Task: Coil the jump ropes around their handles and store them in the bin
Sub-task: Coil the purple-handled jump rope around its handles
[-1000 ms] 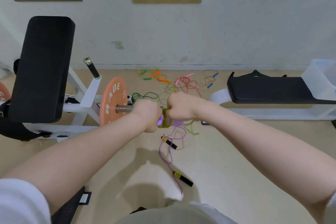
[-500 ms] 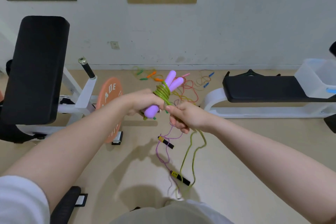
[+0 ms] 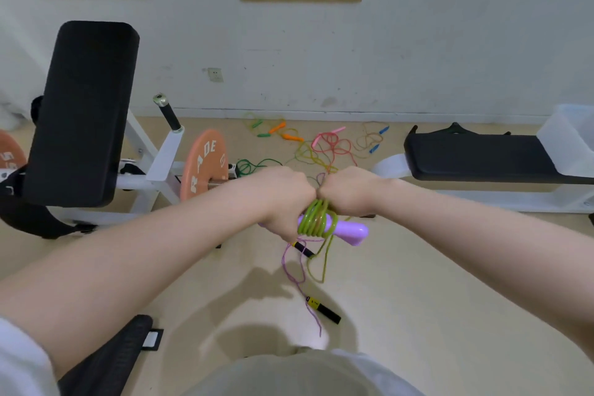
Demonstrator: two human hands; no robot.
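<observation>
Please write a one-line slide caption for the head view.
Both hands wind a green rope around purple handles; other ropes lie on the floor.

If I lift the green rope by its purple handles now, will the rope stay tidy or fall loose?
Probably only partly tidy. The green rope sits in several close coils around the purple handles, so those may hold. A loose loop hangs limp below them, so it looks floppy and would likely swing or unwind.

Single head cam, wide-angle, facing fwd and down over forearms toward floor [image 3: 418, 283] and wall [image 3: 450, 42].
</observation>
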